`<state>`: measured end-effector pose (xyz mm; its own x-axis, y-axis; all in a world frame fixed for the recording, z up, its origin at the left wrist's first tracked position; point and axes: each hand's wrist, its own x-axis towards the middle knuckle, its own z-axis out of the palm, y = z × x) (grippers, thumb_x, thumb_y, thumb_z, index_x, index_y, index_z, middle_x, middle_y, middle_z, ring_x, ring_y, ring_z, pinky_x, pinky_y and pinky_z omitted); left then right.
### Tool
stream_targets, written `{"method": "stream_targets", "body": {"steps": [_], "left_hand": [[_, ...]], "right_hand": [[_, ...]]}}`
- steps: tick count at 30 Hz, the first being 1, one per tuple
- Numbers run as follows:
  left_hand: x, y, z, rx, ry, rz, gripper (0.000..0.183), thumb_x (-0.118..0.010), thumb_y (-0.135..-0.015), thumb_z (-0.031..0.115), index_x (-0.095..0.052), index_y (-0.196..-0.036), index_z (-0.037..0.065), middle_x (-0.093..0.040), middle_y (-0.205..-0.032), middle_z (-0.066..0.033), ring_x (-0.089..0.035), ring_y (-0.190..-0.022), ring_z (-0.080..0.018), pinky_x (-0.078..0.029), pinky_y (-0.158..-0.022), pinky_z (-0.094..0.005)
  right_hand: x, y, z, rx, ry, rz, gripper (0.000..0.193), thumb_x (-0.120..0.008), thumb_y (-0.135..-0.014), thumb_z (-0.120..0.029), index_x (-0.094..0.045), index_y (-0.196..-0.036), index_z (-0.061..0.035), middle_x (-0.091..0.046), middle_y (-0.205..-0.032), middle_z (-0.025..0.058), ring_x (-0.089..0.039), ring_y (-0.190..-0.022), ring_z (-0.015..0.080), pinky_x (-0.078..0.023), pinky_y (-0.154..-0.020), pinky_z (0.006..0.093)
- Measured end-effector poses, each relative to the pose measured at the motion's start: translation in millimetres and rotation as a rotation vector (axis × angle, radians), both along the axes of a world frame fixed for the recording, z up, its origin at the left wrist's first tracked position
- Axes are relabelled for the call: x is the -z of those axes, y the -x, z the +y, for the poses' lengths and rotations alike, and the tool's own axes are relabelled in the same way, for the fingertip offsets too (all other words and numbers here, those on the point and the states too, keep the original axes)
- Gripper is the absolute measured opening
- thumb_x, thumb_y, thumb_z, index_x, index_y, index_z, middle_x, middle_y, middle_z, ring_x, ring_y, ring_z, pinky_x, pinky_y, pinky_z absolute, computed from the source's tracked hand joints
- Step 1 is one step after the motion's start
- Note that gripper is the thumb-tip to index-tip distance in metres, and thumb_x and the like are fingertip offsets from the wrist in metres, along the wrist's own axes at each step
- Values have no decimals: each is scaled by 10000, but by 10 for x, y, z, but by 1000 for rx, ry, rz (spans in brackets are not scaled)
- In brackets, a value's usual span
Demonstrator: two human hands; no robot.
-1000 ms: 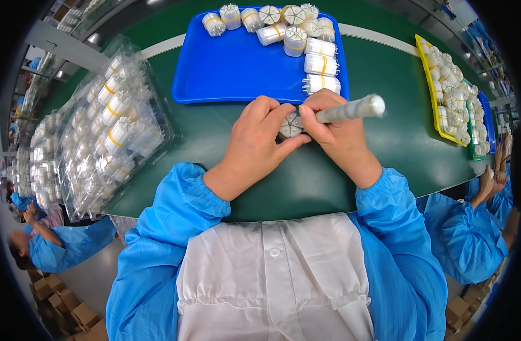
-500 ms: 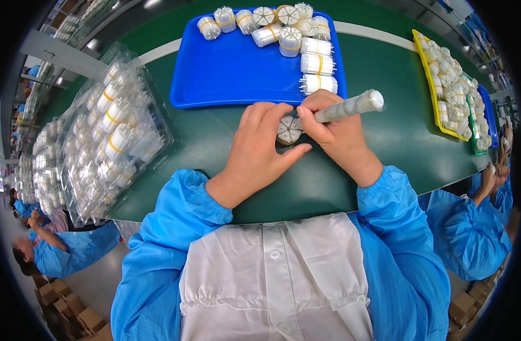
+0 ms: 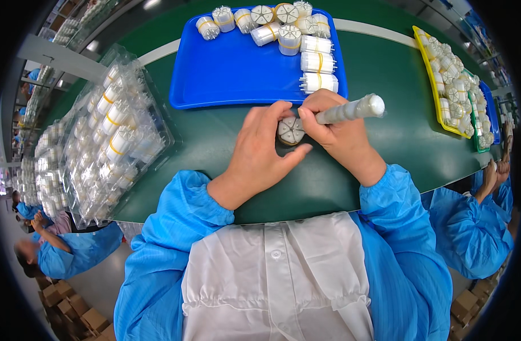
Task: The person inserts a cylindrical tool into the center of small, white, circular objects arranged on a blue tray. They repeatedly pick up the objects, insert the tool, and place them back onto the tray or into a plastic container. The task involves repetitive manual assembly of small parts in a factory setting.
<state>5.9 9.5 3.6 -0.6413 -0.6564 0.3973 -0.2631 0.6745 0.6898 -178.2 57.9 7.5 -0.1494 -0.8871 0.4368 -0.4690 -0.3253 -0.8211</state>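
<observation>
A round white bundle with a segmented end face (image 3: 291, 130) stands upright on the green table, its face up. My left hand (image 3: 262, 148) curls round it, fingers at its far side and thumb at its near side, gripping it. In my right hand (image 3: 339, 132) is a thick whitish tool handle (image 3: 354, 109) wrapped in clear film, slanting up to the right. The tool's working end sits by the bundle's right edge, mostly hidden by my fingers. Just beyond my hands lies a blue tray (image 3: 232, 74) with several similar bundles (image 3: 318, 62), banded in yellow, along its far and right sides.
At the left, clear plastic trays (image 3: 110, 142) of white bundles are stacked high. A yellow tray (image 3: 436, 85), a green tray (image 3: 477, 122) and another blue one (image 3: 490, 111) hold more at the right. Co-workers in blue sit on both sides (image 3: 81, 250), with cardboard boxes (image 3: 73, 301) behind.
Almost nothing differs. The bundle and both hands have shifted very slightly in the picture, and the tool handle sits a little farther right and lower. Both holds look the same.
</observation>
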Motion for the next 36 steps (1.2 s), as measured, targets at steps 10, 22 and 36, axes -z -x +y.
{"method": "stream_targets", "body": {"steps": [10,22,36], "left_hand": [[22,-11,2,56,-90,80,666,-764,-746,0,-489,-1353,12,-631,-1245,-181,-634,-1159,-320,-515,-982,-398],[18,-47,-35,28,-86,13,688,-741,-760,-3,-464,-1390,10,-619,-1271,-181,-634,-1141,-302,-506,-990,-395],[-34,-42,-94,64,-18,-20,648,-835,-780,79,-522,-1345,42,-635,-1175,-144,-615,-1090,-318,-496,-954,-406]], "right_hand": [[-12,45,-17,-18,36,-47,137,-748,-901,-132,-673,-868,-22,-670,-746,56,-634,-659,153,-487,-588,306],[-21,34,-18,20,52,-74,171,-751,-906,-166,-668,-844,-31,-676,-757,43,-628,-650,144,-487,-585,300],[-54,19,1,17,-124,-230,171,-712,-941,-161,-692,-853,-15,-681,-751,39,-631,-663,114,-492,-610,280]]}}
